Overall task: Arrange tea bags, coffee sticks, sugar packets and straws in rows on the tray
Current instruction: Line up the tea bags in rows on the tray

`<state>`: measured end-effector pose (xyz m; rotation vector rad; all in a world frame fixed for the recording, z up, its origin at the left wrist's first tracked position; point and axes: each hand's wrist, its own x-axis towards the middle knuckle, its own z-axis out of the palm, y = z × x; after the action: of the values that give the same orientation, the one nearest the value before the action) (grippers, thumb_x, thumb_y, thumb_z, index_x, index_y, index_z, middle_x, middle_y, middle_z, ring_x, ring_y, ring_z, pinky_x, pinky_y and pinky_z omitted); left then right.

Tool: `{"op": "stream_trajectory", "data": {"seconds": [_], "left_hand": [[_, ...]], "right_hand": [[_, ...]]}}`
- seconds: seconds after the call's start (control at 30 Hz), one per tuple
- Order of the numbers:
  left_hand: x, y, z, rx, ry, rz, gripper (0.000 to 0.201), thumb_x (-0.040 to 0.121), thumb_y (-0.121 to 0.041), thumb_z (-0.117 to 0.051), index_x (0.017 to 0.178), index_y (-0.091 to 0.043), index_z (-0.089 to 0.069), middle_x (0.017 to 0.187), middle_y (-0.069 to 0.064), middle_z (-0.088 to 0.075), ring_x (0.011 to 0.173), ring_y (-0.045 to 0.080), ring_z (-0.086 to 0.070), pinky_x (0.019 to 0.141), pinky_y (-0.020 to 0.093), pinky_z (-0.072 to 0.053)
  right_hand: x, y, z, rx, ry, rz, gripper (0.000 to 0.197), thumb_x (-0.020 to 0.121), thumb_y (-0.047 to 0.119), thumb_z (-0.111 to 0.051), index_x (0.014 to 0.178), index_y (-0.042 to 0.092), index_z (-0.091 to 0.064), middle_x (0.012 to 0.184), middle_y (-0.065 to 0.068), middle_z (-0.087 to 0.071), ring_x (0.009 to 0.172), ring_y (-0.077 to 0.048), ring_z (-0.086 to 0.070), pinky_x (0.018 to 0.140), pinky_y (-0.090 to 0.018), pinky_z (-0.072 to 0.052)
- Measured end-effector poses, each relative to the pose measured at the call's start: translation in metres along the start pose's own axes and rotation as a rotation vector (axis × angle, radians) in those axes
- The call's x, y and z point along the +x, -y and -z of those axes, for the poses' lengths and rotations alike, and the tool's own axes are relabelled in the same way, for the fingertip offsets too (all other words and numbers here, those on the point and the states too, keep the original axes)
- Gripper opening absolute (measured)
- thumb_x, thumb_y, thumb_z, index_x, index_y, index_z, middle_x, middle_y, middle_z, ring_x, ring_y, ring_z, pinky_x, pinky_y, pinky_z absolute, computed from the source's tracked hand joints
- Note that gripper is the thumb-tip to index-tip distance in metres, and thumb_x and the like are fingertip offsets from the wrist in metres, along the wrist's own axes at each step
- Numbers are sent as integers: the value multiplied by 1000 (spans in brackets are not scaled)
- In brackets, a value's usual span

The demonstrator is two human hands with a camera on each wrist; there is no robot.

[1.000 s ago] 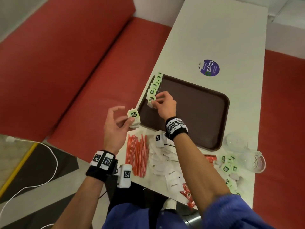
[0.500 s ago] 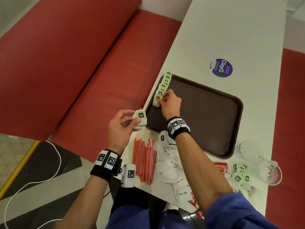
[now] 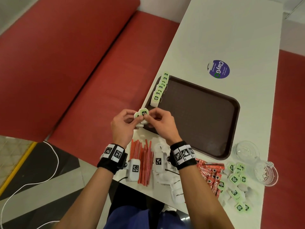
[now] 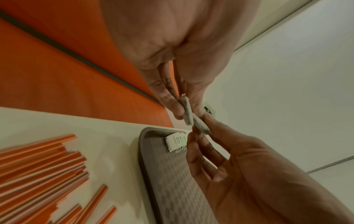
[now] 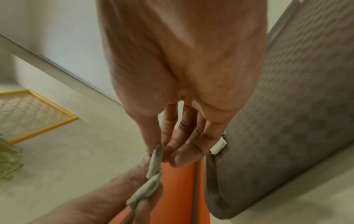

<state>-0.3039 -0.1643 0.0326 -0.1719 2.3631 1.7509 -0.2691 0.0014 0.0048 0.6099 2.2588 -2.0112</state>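
Observation:
Both hands meet just above the near-left corner of the brown tray (image 3: 198, 116). My left hand (image 3: 134, 117) pinches a white tea bag with a green tag (image 3: 137, 115). Overlapping it is a second tea bag (image 3: 143, 113), which my right hand (image 3: 151, 117) pinches. In the left wrist view the two tea bags (image 4: 186, 112) sit edge to edge between the fingertips. A row of several tea bags (image 3: 160, 89) lies along the tray's left rim. Red straws (image 3: 143, 162), white sugar packets (image 3: 165, 177), red coffee sticks (image 3: 209, 172) and loose tea bags (image 3: 236, 184) lie on the table in front of the tray.
Two glass bowls (image 3: 247, 149) (image 3: 265, 172) stand at the table's right edge near the tray. A purple round sticker (image 3: 218, 69) is on the white table (image 3: 231, 30) beyond the tray. A red bench (image 3: 66, 63) runs along the left.
My right hand has left the tea bag row on the tray and come back to my left hand, where it now pinches a tea bag. The left hand moved slightly toward the tray.

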Motion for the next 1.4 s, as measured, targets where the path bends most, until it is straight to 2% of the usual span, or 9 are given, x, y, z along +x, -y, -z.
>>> {"op": "stream_trajectory", "data": {"seconds": [0.17, 0.27, 0.4, 0.57, 0.7, 0.9, 1.1, 1.27, 1.4], "left_hand": [[5, 15, -7, 52, -33, -7, 14, 98, -13, -78, 96, -26, -74, 92, -9, -81, 85, 11, -80, 73, 42, -69], [8, 22, -9, 64, -52, -3, 8, 100, -16, -76, 100, -23, -74, 95, -7, -82, 89, 10, -80, 79, 43, -68], [15, 22, -11, 89, -67, -6, 6, 99, -14, -76, 101, -20, -74, 94, -4, -81, 88, 10, -79, 77, 42, -69], [27, 17, -10, 66, -72, -5, 7, 97, -14, -78, 100, -20, -74, 94, -2, -81, 88, 15, -80, 75, 45, -69], [30, 14, -9, 31, -34, 6, 7, 98, -11, -76, 102, -16, -73, 96, 1, -80, 90, 17, -80, 73, 40, -69], [26, 7, -5, 32, 59, -75, 16, 94, -1, -78, 104, -8, -69, 97, 1, -80, 89, 7, -77, 70, 12, -58], [20, 0, -7, 53, 100, -137, 18, 91, -4, -82, 102, -11, -69, 96, 2, -80, 90, 9, -77, 73, 13, -57], [17, -4, -5, 102, 148, -184, 25, 85, -10, -89, 99, -14, -69, 89, -1, -79, 85, 11, -77, 71, 19, -60], [16, -6, -4, 164, 162, -214, 23, 85, -9, -89, 95, -14, -69, 86, -2, -79, 82, 10, -77, 73, 19, -60]], "right_hand": [[18, -10, 11, -20, -221, -70, 4, 94, 29, -87, 92, 27, -83, 86, 8, -81, 85, -11, -78, 86, -41, -68], [33, -12, 13, -48, -279, -116, 5, 93, 28, -88, 92, 28, -82, 85, 10, -81, 86, -6, -77, 92, -37, -65], [39, -11, 11, 26, -192, -150, 10, 92, 23, -89, 100, 24, -83, 87, 3, -83, 88, -14, -81, 89, -38, -66], [21, -6, 15, 191, 89, -210, 17, 98, 9, -81, 115, 6, -81, 98, -10, -83, 89, -18, -79, 84, -31, -65], [13, -3, 21, 178, 187, -219, 16, 98, 4, -79, 113, 6, -82, 96, -8, -83, 88, -17, -78, 84, -29, -65], [11, 1, 28, 449, 110, -247, 10, 104, 4, -70, 112, 5, -75, 108, -10, -80, 98, -19, -75, 82, -33, -61], [6, 5, 29, 532, 85, -203, 12, 106, 0, -65, 116, 6, -70, 106, -10, -80, 91, -16, -73, 73, -26, -58], [3, 4, 35, 761, 101, -153, 35, 108, -1, -62, 133, 21, -71, 110, -16, -70, 93, -17, -69, 85, -33, -56], [3, 10, 43, 845, 92, -144, 26, 111, 0, -55, 122, 11, -75, 109, -9, -69, 95, -13, -65, 91, -30, -57]]}}
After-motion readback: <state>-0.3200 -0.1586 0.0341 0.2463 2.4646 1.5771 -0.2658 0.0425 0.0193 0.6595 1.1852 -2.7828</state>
